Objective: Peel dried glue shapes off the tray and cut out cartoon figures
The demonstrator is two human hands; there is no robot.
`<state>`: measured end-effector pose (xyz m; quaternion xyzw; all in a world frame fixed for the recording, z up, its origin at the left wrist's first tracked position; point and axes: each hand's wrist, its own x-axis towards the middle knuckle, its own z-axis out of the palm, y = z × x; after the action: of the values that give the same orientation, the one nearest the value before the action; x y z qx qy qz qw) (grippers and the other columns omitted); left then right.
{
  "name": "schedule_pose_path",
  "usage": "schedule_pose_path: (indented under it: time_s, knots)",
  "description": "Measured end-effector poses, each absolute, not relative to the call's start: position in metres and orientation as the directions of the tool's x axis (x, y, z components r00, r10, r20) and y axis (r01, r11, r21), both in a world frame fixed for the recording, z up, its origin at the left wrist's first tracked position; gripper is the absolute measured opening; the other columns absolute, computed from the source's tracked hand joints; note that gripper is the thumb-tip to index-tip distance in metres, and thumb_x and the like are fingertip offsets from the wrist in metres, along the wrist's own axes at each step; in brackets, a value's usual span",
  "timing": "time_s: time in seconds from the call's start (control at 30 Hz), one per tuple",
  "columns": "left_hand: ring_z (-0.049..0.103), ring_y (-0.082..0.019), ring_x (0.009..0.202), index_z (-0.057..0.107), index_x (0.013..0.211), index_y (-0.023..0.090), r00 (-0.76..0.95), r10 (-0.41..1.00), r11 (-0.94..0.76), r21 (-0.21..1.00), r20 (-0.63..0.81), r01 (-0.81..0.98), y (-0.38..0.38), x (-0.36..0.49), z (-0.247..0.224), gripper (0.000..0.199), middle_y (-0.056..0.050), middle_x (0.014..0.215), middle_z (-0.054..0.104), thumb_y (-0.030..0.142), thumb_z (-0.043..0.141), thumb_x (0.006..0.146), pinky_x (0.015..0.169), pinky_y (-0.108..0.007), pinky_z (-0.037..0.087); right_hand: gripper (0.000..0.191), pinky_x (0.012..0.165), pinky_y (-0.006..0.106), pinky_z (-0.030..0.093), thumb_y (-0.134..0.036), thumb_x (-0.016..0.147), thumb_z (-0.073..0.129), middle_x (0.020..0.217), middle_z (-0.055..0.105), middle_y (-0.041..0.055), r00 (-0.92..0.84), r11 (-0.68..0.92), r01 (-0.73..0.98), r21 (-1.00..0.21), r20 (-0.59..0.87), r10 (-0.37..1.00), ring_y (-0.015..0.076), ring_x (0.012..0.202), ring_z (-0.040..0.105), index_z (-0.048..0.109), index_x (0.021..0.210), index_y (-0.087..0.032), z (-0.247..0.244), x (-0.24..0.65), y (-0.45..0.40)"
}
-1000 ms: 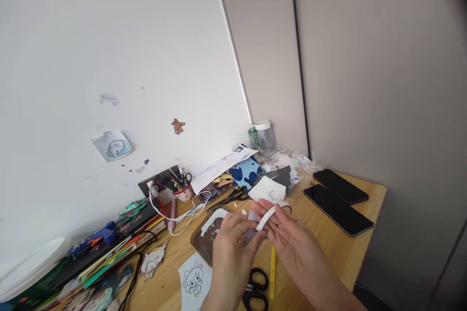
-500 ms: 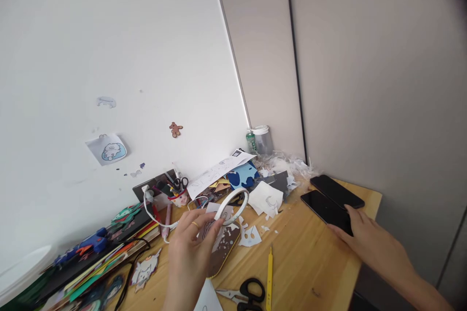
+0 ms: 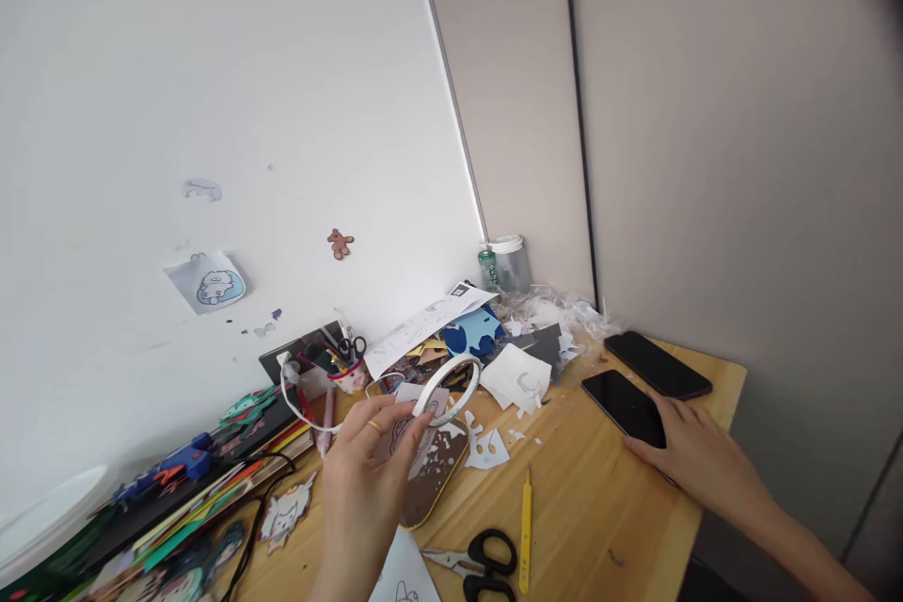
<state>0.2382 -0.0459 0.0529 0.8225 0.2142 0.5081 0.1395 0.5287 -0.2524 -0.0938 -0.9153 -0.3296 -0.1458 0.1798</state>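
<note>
My left hand pinches a white ring-shaped roll of tape between thumb and fingers, raised over a brown mat with paper scraps on it. On the right of the wooden table, my right hand grips the near end of a black phone by its edges. A second black phone lies just behind it. Black-handled scissors and a yellow pen-like tool rest at the front, between my two hands.
Books and coloured sheets are stacked at the left, beside a white-rimmed bin. A pen cup, a long paper sheet, cut scraps and a lidded jar line the wall side. The table's right edge is near the phones.
My right hand and the nearer phone have shifted slightly left, away from the second phone. My left hand still holds the tape. The view has moved a little.
</note>
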Motion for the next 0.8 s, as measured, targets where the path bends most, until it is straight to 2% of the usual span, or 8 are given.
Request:
schedule_pose_path:
  time_s: [0.17, 0.6, 0.8]
  knots:
    - [0.059, -0.014, 0.08, 0.065, 0.081, 0.022, 0.413, 0.451, -0.892, 0.397, 0.791, 0.215, -0.045, 0.236, 0.054, 0.014, -0.002, 0.085, 0.062, 0.036, 0.062, 0.076, 0.07, -0.025, 0.045, 0.074, 0.086, 0.047, 0.039, -0.057, 0.073, 0.043, 0.114, 0.056, 0.014, 0.788, -0.755, 0.605, -0.252, 0.323, 0.524, 0.0352, 0.106, 0.047, 0.042, 0.13, -0.01, -0.088, 0.535, -0.236]
    - [0.058, -0.012, 0.077, 0.064, 0.079, 0.024, 0.372, 0.395, -0.915, 0.321, 0.84, 0.245, -0.046, 0.235, 0.057, 0.011, 0.001, 0.084, 0.062, 0.034, 0.064, 0.076, 0.069, -0.021, 0.045, 0.076, 0.087, 0.041, 0.037, -0.056, 0.076, 0.041, 0.106, 0.058, 0.0183, 0.802, -0.819, 0.553, -0.151, 0.361, 0.475, 0.0346, 0.101, 0.051, 0.041, 0.13, -0.002, -0.087, 0.53, -0.231]
    - [0.059, -0.012, 0.076, 0.064, 0.079, 0.023, 0.362, 0.399, -0.911, 0.322, 0.842, 0.257, -0.047, 0.233, 0.058, 0.013, 0.0, 0.084, 0.062, 0.036, 0.063, 0.076, 0.068, -0.022, 0.046, 0.076, 0.087, 0.043, 0.037, -0.056, 0.075, 0.039, 0.11, 0.058, 0.0172, 0.793, -0.798, 0.579, -0.17, 0.344, 0.502, 0.0345, 0.103, 0.05, 0.039, 0.131, -0.005, -0.088, 0.532, -0.233]
